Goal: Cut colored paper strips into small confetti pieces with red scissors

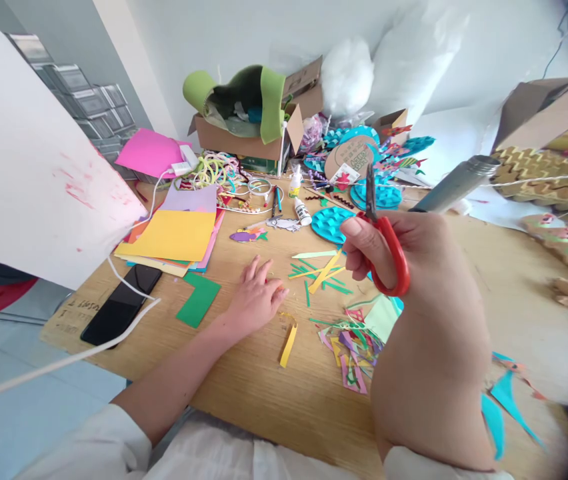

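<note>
My right hand is raised over the right part of the table, its fingers closed round the red-handled scissors. Their dark blades point upward and look shut. My left hand lies palm down on the wood with its fingers spread. A bit of something red shows beside its fingers, too covered to name. A short yellow paper strip rests just to the right of that hand. Several thin green and yellow paper strips lie between the two hands. Left of my left hand is a notched piece of green paper.
Paper scraps heap near my right forearm. Stacked coloured paper and a black phone lie left, crossed by a white cable. Two glue bottles, a paper fish and a cardboard box stand or lie farther back.
</note>
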The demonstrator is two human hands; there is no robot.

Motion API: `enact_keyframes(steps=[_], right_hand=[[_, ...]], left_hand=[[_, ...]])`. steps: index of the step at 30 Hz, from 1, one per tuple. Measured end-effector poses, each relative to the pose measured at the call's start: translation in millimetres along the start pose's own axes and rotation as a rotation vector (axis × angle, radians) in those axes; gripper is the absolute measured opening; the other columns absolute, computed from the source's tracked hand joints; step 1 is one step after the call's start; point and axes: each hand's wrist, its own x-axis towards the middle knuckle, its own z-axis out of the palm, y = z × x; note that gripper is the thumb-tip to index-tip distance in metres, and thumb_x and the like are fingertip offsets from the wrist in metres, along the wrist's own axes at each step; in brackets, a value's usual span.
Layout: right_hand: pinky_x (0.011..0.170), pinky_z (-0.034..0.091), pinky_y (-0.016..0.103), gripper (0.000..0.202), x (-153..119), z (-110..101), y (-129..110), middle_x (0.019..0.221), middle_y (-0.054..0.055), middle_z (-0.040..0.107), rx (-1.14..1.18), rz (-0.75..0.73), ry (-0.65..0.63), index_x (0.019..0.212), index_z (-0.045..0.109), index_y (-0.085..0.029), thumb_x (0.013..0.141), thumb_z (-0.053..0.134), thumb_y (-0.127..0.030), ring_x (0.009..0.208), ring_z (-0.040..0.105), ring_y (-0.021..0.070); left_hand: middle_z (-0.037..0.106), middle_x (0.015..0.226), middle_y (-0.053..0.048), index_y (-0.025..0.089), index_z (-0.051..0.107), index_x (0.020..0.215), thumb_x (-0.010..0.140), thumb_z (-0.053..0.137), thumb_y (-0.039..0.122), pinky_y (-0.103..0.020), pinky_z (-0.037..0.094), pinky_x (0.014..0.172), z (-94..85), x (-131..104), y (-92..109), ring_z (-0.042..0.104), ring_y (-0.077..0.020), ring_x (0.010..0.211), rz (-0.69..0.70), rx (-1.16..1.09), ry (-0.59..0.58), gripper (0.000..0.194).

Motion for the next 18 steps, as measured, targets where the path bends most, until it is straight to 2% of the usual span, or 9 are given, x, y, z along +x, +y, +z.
enact_keyframes(steps=[3,7,12,15,18], right_hand=[[0.033,0.033,0.015,0.045,-0.2,-1.4,1.5,0.043,-0.001,0.058,0.008,-0.023,-0.014,0.052,0.059,-0.015,0.074,0.073,-0.051,0.036,0.05,0.0075],[0.033,0.031,0.014,0.045,-2.0,-1.1,-0.3,0.042,-0.002,0.056,-0.013,-0.006,0.053,0.051,0.059,-0.015,0.077,0.071,-0.05,0.035,0.047,0.0052],[0.033,0.034,0.018,0.044,1.3,-2.5,2.3,0.044,0.0,0.058,-0.037,-0.017,-0.029,0.051,0.059,-0.017,0.076,0.072,-0.052,0.037,0.051,0.009],[0.032,0.033,0.02,0.044,2.4,-3.4,3.1,0.045,0.0,0.058,-0.039,-0.013,-0.028,0.052,0.059,-0.019,0.077,0.071,-0.053,0.037,0.051,0.0099],[0.032,0.033,0.022,0.044,1.6,-3.4,1.8,0.045,0.001,0.058,-0.042,-0.011,-0.026,0.051,0.058,-0.02,0.077,0.07,-0.054,0.037,0.051,0.0112]], left_hand=[[0.052,0.139,-0.011,0.023,0.07,0.11,0.097,0.031,0.043,-0.051,0.028,0.114,-4.4,8.8,-8.5,0.032,-0.027,0.14,-0.026,-0.113,-0.018,0.045],[0.063,0.123,-0.012,0.019,0.073,0.099,0.099,0.022,0.042,-0.047,0.024,0.117,-8.0,16.2,-22.7,0.041,-0.0219,0.135,-0.045,-0.182,0.014,0.055],[0.063,0.125,-0.011,0.02,0.073,0.099,0.099,0.024,0.041,-0.05,0.022,0.118,-0.8,11.6,-25.1,0.036,-0.023,0.138,-0.059,-0.133,-0.009,0.053],[0.056,0.135,-0.01,0.021,0.072,0.103,0.098,0.026,0.044,-0.053,0.022,0.117,1.1,9.1,-19.2,0.025,-0.0263,0.143,-0.053,-0.108,-0.012,0.052],[0.054,0.138,-0.01,0.02,0.074,0.098,0.098,0.022,0.045,-0.051,0.022,0.117,-1.5,10.1,-16.5,0.021,-0.0267,0.145,-0.026,-0.158,-0.077,0.058]])
